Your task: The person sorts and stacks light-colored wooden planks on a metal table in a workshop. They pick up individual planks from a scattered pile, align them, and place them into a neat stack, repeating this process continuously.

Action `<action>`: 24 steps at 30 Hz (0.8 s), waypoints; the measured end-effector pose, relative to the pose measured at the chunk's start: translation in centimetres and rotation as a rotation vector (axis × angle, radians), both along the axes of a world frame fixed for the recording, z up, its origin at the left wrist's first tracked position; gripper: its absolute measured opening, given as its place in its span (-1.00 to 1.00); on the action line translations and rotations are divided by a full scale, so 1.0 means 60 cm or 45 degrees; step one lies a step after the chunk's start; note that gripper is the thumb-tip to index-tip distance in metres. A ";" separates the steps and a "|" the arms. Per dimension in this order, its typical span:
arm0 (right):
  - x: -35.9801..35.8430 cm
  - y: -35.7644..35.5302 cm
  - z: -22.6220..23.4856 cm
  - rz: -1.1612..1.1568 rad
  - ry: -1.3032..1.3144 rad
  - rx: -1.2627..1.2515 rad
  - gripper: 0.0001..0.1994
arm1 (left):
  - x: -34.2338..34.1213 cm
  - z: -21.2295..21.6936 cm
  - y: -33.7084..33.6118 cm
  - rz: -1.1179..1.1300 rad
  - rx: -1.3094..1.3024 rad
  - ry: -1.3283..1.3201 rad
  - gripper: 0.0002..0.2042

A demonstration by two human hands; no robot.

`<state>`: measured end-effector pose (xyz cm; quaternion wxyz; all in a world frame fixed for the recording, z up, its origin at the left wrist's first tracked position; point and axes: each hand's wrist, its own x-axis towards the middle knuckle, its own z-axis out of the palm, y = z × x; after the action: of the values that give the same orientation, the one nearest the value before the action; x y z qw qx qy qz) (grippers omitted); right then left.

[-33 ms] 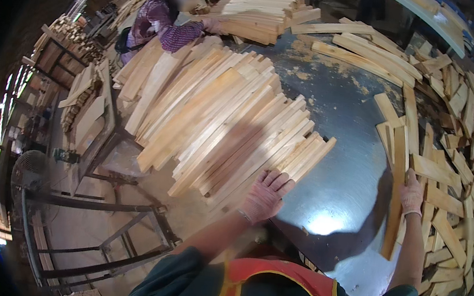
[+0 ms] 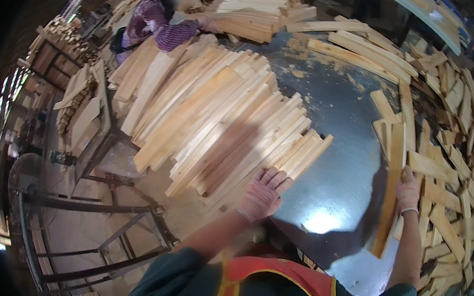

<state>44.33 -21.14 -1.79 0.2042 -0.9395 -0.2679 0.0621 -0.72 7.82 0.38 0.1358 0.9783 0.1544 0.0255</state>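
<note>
My right hand [image 2: 408, 191], in a pale pinkish work glove, is closed on the edge of a long wooden strip [image 2: 389, 193]. The strip runs lengthwise at the right side of the dark metal tabletop [image 2: 340, 159]. My left hand [image 2: 264, 195], gloved the same way, rests with fingers stretched out over the near ends of a broad row of wooden strips [image 2: 217, 117]. These strips lie side by side on the left half of the table, their ends uneven. My left fingertips touch the row's near right corner; their undersides are hidden.
Loose wooden pieces [image 2: 445, 199] pile up along the right side. Several strips [image 2: 368, 55] lie at the far edge. Across the table a person in a purple checked sleeve [image 2: 176, 35] handles another stack [image 2: 251, 16]. A metal frame [image 2: 92, 205] stands at lower left, near a fan [image 2: 29, 169].
The strip in my right hand has shifted slightly left, most at its near end. The whole view has slid a little. My left hand stays at the row.
</note>
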 end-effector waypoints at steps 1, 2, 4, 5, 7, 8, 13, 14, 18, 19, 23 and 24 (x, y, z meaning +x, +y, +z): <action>-0.026 0.006 0.004 -0.021 0.041 0.047 -0.59 | -0.005 -0.013 0.002 0.040 0.034 -0.039 -0.33; -0.076 0.030 0.021 -0.056 0.079 0.086 -0.60 | -0.016 -0.037 0.003 0.069 0.057 -0.077 -0.32; -0.165 0.075 0.026 -0.190 0.434 0.266 -0.58 | -0.024 -0.052 -0.004 0.047 0.150 -0.203 -0.34; -0.202 0.087 -0.005 -0.227 0.689 0.573 -0.61 | -0.017 -0.041 -0.003 0.006 0.227 -0.310 -0.37; -0.266 0.117 -0.072 -0.275 0.470 0.427 -0.63 | -0.013 -0.026 -0.001 -0.035 0.172 -0.244 -0.33; -0.335 0.157 -0.041 -0.254 0.374 0.412 -0.63 | -0.017 -0.030 0.005 -0.014 0.167 -0.200 -0.31; -0.531 0.265 -0.038 -0.032 0.744 0.258 -0.32 | -0.019 -0.004 0.000 -0.123 0.045 0.022 -0.16; -0.535 0.261 -0.041 0.108 0.836 0.440 -0.37 | -0.017 0.003 -0.004 -0.158 0.079 0.024 -0.16; -0.424 0.221 -0.025 0.279 0.868 0.487 -0.52 | -0.023 -0.005 -0.006 -0.196 0.160 0.009 -0.18; -0.380 0.196 -0.015 0.161 0.597 0.390 -0.55 | -0.022 -0.006 -0.007 -0.199 0.160 -0.014 -0.19; -0.189 0.069 -0.006 -0.306 -0.376 -0.211 -0.56 | -0.025 -0.023 -0.006 -0.186 0.146 -0.126 -0.20; -0.147 0.024 -0.025 -0.429 -0.321 -0.308 -0.44 | -0.017 -0.021 -0.007 -0.186 0.147 -0.153 -0.19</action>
<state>35.51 -19.69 -3.26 0.0628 -0.9889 -0.1214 -0.0589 -1.76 7.38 -0.87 0.0896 0.9899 0.0724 0.0829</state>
